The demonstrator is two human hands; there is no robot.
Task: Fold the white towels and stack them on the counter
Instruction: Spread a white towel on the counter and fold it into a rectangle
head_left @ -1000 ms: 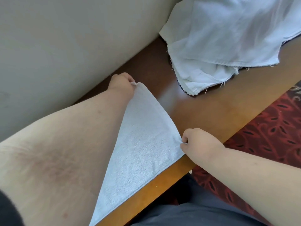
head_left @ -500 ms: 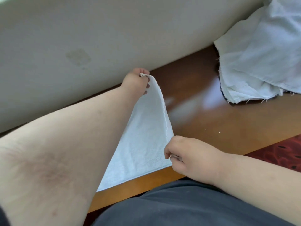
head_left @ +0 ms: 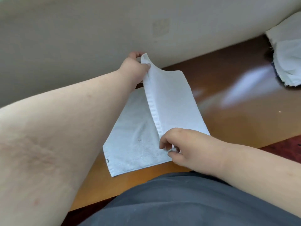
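A white towel (head_left: 138, 139) lies on the brown wooden surface (head_left: 228, 115), one half flat and the other half lifted over it along a hemmed edge. The left hand (head_left: 134, 69) has its grip pinching the far corner of that raised edge, close to the pale wall (head_left: 81, 38). The right hand (head_left: 184, 147) pinches the near corner. A pile of white cloths (head_left: 286, 62) sits at the far right of the surface, well apart.

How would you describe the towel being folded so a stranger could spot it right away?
On the brown wooden counter below the pale wall lies a white towel, its hemmed edge lifted by the left hand and right hand. Unlike the frayed white pile at far right, it is spread flat, half folded.
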